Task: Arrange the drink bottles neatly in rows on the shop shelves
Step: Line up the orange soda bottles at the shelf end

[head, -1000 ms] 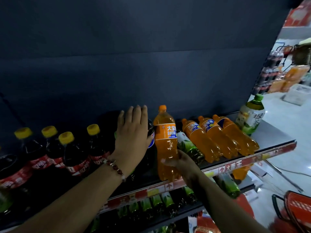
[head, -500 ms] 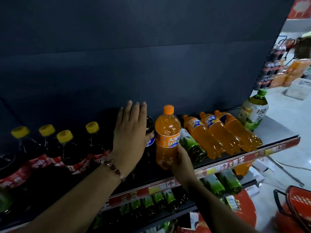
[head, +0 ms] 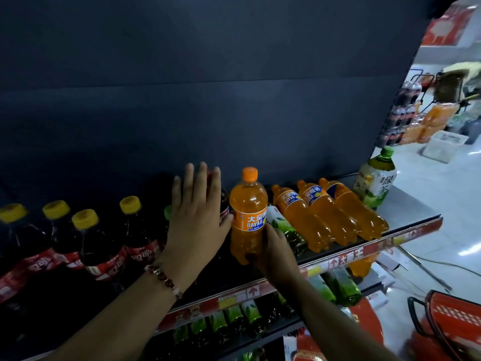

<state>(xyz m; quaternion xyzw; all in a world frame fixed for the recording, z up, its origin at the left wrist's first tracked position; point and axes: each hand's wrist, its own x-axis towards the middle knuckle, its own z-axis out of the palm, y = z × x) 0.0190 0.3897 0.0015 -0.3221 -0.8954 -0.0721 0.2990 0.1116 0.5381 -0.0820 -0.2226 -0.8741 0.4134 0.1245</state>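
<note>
From the head view, the person stands close against the shelf [head: 406, 201], a grey board with a red price strip [head: 364, 252] running along its front edge. The right hand [head: 273, 252] grips the lower body of an upright orange soda bottle [head: 248, 217], fingers curled round its base, near the front edge and about midway along the shelf. The left hand [head: 197, 220] lies flat against a dark cola bottle [head: 224, 204] just beside it, fingers straight and close together, thumb tip touching the orange label. Leftward, more dark bottles with yellow caps [head: 86, 241] stand in a loose group running off toward the shelf's left end. To the right of the held bottle a green tea bottle [head: 283, 227] lies on its side, and beyond it three orange bottles [head: 320, 217] lie flat, caps toward the back wall. At the shelf's right end one large green tea bottle [head: 376, 181] stands upright. A lower shelf shows a row of green-capped bottles [head: 234, 319], and a red basket [head: 453, 324] sits at the lower right. I would judge the step in hand to be standing this orange bottle beside the colas while the flat hand steadies them. The next move probably calls for letting go gently, then lifting the fallen bottles upright one after another to extend the row.
</note>
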